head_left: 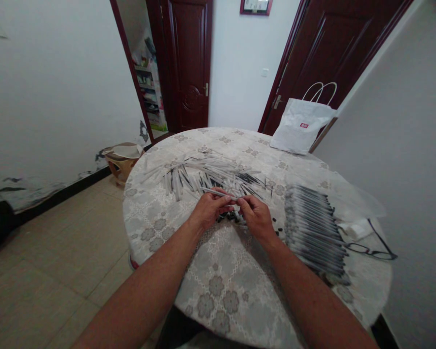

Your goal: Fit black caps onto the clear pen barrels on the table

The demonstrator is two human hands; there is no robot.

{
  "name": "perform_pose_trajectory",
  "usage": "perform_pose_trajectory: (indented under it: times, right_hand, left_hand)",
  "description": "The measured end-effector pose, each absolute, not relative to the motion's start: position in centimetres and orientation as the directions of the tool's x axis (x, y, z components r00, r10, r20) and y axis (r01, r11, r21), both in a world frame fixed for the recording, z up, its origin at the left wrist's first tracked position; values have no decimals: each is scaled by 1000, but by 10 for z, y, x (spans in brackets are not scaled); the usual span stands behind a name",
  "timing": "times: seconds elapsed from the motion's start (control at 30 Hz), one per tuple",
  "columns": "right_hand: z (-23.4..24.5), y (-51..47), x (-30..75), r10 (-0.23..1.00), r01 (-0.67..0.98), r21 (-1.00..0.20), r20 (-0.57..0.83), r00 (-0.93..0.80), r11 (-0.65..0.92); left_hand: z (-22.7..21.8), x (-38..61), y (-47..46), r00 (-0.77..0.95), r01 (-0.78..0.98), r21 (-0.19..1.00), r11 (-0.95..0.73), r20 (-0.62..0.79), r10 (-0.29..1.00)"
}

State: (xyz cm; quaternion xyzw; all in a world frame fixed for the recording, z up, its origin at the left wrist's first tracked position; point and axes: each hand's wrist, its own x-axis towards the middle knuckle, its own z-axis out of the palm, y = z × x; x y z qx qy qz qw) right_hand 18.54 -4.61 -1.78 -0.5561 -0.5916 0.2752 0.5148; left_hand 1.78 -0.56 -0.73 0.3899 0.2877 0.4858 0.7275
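Observation:
A slim pen [215,192] lies slantwise between my two hands over the table. My left hand [211,208] has its fingers closed round the barrel. At the near end of the pen, my right hand [255,213] pinches with thumb and fingertips; whatever small part sits there is hidden. Just beyond my hands spreads a loose heap of whitish pen barrels [178,186], with thin dark refills [250,178] mixed in. Small black pen parts [233,216] lie beneath my hands, partly covered by them. On the right, many pens [312,228] are lined up side by side in a dense row.
A flowered cloth covers the round table [218,295]. Eyeglasses [370,250] rest by its right edge, near clear plastic wrapping [359,196]. A white paper bag [301,126] stands at the back right. Left of the table is a wooden stool [121,162].

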Motion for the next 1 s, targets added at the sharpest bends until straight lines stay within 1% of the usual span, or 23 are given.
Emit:
perform_pose_trajectory:
  times: [0.07,0.17,0.23,0.37,0.57,0.67,0.8,0.9,1.0]
  right_hand:
    - [-18,-46,187,949,419,-881,292,118,219]
    - [-19,-48,187,948,432,-872,301,99,232]
    - [-19,-49,186,936,431,-865,333,112,256]
    - [-18,-52,184,913,485,-823,393,112,295]
    - [-19,-51,186,940,526,-807,339,41,268]
    - [-21,-50,187,951,489,-837,305,43,246]
    - [-20,-53,186,939,461,-847,335,77,264]
    - [-18,-54,186,927,484,-826,368,78,287]
    - [-19,-52,186,935,520,-807,353,42,281]
  left_hand:
    - [-8,18,-6,376,-464,857,226,-40,926]
    - [-8,20,-7,383,-453,862,227,-41,923]
    - [-8,20,-7,374,-461,860,218,-35,927]
    - [-10,20,-6,354,-473,856,211,-34,935]
    - [-11,18,-7,404,-449,864,226,-29,914]
    - [-10,19,-8,417,-438,868,232,-32,908]
    - [-11,20,-8,385,-446,868,219,-35,922]
    - [-12,19,-7,384,-455,864,216,-28,923]
    - [-11,19,-8,393,-446,866,224,-35,919]
